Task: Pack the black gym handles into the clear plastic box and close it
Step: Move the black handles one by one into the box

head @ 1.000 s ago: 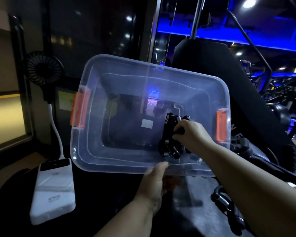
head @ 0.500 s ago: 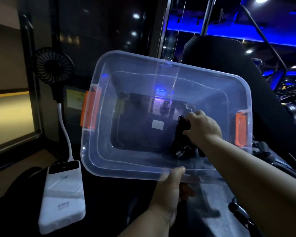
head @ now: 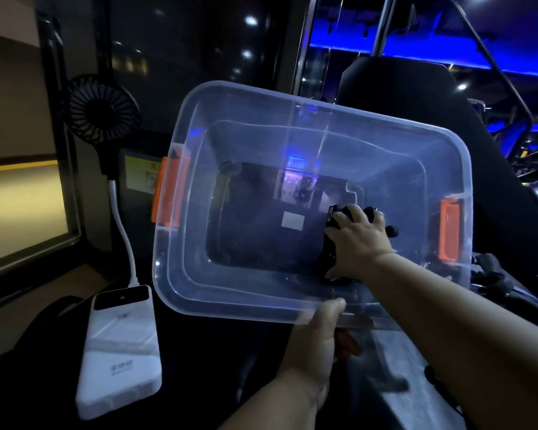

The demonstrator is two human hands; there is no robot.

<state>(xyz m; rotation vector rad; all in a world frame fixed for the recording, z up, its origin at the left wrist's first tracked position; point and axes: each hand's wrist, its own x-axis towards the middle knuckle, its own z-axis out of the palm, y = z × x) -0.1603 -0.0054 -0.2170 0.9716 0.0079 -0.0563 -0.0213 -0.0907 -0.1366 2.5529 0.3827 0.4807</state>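
Change: right hand (head: 359, 240) has sunk deeper, fingers curled round handle (head: 331, 218), now on box (head: 261, 293) floor, centre-right of frame | left hand (head: 317, 346) pinches near rim, lower centre | Meaning: likely ready to release.

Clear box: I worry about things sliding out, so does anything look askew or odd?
The clear plastic box is tipped up, its open mouth facing the camera, with the left hand pinching its near rim. The right hand holds a black gym handle against its floor. Nothing looks spilled or damaged.
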